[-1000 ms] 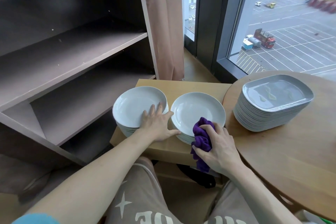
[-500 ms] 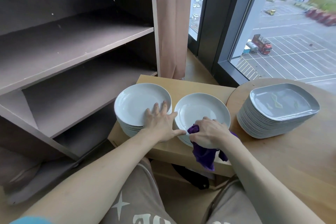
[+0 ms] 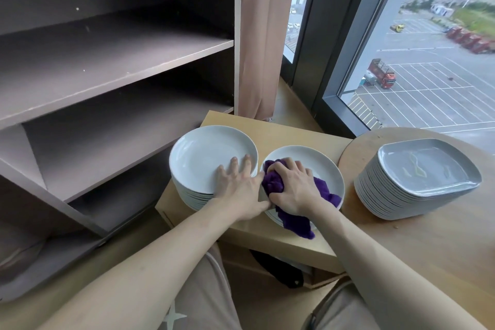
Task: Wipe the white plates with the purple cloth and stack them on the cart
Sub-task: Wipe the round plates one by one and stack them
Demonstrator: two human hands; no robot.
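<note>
- Step in hand, as judged: wiping the top plate of the right stack (image 3: 318,161); not yet lifted for stacking.
- Grips purple cloth (image 3: 272,182) in right hand (image 3: 293,189), fingers curled round the bunched wad and pressing it onto the left part of the plate's well. Loose tail of cloth trailing over the near rim toward the body. Bunching probably for firmer pressure under the palm.
- Rests left hand (image 3: 241,187) flat on the top plate of the left stack (image 3: 203,158), fingers straight and spread, holding nothing. Thumb reaching toward the right stack's rim; contact there impossible to tell. Likely purpose: steadying the neighbouring pile during the rub.
- Hands side by side, close together over the gap between the two stacks.
- Both round white stacks on low wooden cart (image 3: 281,131), just beside each other, rims almost meeting. Wiped pile versus unwiped pile: cannot tell.
- Separate pile of grey squarish plates (image 3: 417,171) on round table (image 3: 428,244) to the right, well apart from both hands; smears visible on its top plate.
- Open shelf unit (image 3: 107,61) at left, curtain (image 3: 257,35) behind the cart; no part in this step.
- Caution for the next move: cloth tail off the rim, risk of dragging the plate; piles close, risk of a rim knock on lifting.
</note>
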